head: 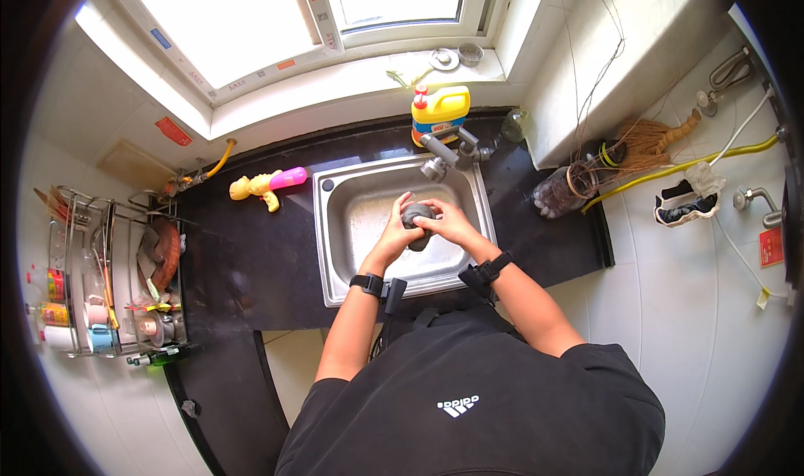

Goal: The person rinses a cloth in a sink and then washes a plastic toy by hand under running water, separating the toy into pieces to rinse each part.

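Both of my hands hold a dark grey, rounded object point(417, 218) over a stainless steel sink point(352, 225). What the object is, I cannot tell. My left hand point(397, 228) grips its left side and my right hand point(449, 220) its right side, with fingers and thumbs around it. Behind my hands, the grey faucet point(443, 156) reaches over the basin's back right part. Some water or wetness shows on the basin floor. Each wrist wears a black strap with a small device.
A yellow jug point(443, 108) stands behind the sink. On the black counter point(251, 256) lies a yellow and pink toy point(267, 184). To the right are a plastic jar point(562, 190) and a straw brush point(653, 138). A wire rack point(116, 275) with bottles and cups stands left.
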Demonstrator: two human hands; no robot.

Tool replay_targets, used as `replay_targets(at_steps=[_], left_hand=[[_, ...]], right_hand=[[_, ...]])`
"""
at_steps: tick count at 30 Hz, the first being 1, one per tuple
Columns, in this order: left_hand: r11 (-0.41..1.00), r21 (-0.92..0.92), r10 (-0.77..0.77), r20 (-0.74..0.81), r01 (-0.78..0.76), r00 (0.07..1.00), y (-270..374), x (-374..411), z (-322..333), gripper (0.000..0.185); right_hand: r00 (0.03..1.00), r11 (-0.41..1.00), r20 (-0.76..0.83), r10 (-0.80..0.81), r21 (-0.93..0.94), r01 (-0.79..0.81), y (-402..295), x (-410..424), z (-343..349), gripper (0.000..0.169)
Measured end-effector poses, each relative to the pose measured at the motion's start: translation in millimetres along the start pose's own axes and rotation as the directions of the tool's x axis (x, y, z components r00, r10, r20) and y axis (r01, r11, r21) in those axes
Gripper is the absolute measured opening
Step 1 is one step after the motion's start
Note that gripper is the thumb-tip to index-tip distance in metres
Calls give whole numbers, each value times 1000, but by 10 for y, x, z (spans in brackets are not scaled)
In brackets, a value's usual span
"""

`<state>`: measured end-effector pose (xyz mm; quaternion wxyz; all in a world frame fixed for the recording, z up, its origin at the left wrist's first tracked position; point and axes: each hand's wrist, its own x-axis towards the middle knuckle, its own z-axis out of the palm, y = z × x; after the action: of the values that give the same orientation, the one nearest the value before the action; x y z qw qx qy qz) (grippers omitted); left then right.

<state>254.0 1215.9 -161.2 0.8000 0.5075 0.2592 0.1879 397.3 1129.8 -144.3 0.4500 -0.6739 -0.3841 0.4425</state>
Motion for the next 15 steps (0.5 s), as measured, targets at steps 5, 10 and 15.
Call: replay_targets(at_steps=[5, 10, 15], left_hand=[[974, -212, -66, 79, 82, 995, -22, -62, -121, 76], [798, -508, -196, 289, 324, 937, 8, -119, -28, 51], [932, -304, -154, 154, 195, 976, 45, -162, 41, 52]], right_hand=[[991, 888, -80, 103, 456, -56, -181, -33, -72, 48], [977, 929, -213, -7, 359, 85, -136, -17, 4, 51], [926, 982, -328, -187, -27, 188, -272, -122, 65, 41]])
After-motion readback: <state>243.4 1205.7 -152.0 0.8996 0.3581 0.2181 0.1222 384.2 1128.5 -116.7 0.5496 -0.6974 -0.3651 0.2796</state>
